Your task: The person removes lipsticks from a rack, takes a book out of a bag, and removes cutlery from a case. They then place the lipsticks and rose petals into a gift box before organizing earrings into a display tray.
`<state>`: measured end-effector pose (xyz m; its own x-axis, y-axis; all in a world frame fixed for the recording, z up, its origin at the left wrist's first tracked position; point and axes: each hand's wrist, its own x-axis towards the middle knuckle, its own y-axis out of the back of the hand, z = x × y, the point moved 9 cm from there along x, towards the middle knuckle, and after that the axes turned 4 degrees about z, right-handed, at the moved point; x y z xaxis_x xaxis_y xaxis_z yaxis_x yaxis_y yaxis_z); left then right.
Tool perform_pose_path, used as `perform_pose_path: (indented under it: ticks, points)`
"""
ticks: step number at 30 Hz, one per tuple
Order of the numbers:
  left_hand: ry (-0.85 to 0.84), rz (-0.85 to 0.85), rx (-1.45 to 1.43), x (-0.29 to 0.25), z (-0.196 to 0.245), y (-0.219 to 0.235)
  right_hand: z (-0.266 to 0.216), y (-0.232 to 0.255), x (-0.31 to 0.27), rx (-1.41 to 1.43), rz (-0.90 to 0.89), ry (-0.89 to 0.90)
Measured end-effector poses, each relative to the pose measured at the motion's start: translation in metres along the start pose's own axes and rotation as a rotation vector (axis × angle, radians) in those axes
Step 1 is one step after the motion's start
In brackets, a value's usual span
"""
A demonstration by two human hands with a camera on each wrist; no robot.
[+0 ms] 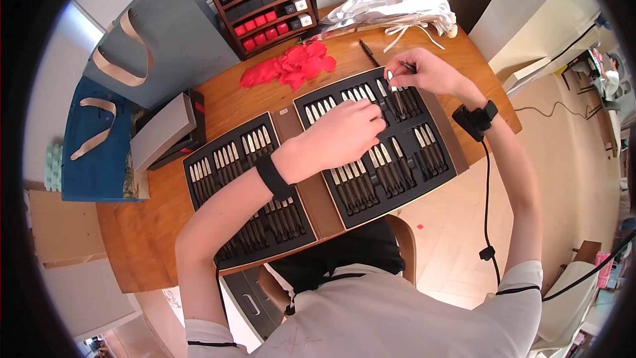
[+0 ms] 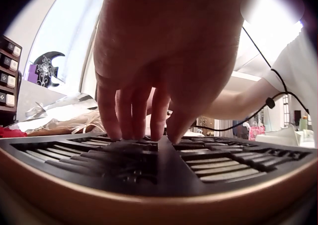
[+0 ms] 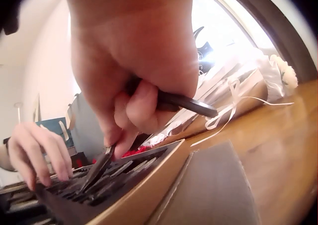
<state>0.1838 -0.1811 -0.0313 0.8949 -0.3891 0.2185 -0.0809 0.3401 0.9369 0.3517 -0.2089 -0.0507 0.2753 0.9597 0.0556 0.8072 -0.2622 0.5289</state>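
Note:
An open case lies on the wooden table (image 1: pixel 225 103) with two black trays of dark slender pieces with pale tips. My left hand (image 1: pixel 371 119) rests its fingertips on pieces in the middle of the right tray (image 1: pixel 445 134). The left wrist view shows those fingers (image 2: pixel 149 128) pressing straight down on the tray (image 2: pixel 164 173). My right hand (image 1: pixel 397 74) pinches one dark piece (image 3: pixel 186 104) at the tray's far edge. That piece's tip (image 3: pixel 97 169) dips into a slot. The left tray (image 1: pixel 199 159) lies under my left forearm.
Red petals (image 1: pixel 291 66) and a loose black pen (image 1: pixel 368 52) lie beyond the case. A wooden rack of small boxes (image 1: pixel 265 6) and white bags (image 1: pixel 397 0) stand at the back. A grey gift bag (image 1: pixel 159 33), blue bag (image 1: pixel 99 139) and grey box (image 1: pixel 162 132) are left.

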Motion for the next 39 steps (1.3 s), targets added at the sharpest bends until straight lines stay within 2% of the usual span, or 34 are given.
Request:
perform_pose_path:
  ticks: [3,6,10,16,20,24,28,29,30,32,34,36,39]
  points:
    - [-0.075,0.021,-0.026,0.009,0.012,-0.003,-0.003,-0.002,-0.002,-0.066,0.014,0.015]
    - [-0.188,0.190,0.009,0.016,0.023,-0.007,-0.002,-0.005,0.001,-0.151,0.035,0.069]
    - [-0.025,-0.200,0.029,0.031,0.018,-0.032,-0.005,-0.003,0.008,-0.244,0.057,0.113]
    - [-0.011,-0.167,0.044,0.025,0.018,-0.034,0.005,0.012,0.017,-0.230,0.160,-0.060]
    - [-0.007,-0.158,0.054,0.025,0.019,-0.033,0.020,0.012,0.030,-0.285,0.098,-0.159]
    - [0.024,-0.221,0.037,0.027,0.019,-0.036,0.029,0.013,0.039,-0.405,0.053,-0.244]
    - [-0.002,-0.159,0.049,0.025,0.018,-0.036,0.026,0.015,0.044,-0.475,0.042,-0.294]
    - [-0.035,-0.091,0.059,0.023,0.020,-0.029,0.026,0.015,0.045,-0.485,0.035,-0.297]
    - [-0.003,-0.142,0.047,0.020,0.017,-0.034,0.026,0.015,0.046,-0.494,0.025,-0.300]
    - [0.058,-0.247,0.031,0.015,0.017,-0.029,0.022,0.018,0.048,-0.542,0.021,-0.294]
    - [0.036,-0.175,0.017,0.000,0.022,-0.008,0.020,0.019,0.050,-0.613,0.021,-0.281]
    - [0.051,-0.137,-0.021,-0.018,0.022,0.008,0.026,0.021,0.057,-0.636,-0.054,-0.337]
    - [0.109,-0.126,-0.033,-0.047,0.014,0.027,0.020,0.016,0.066,-0.612,-0.121,-0.394]
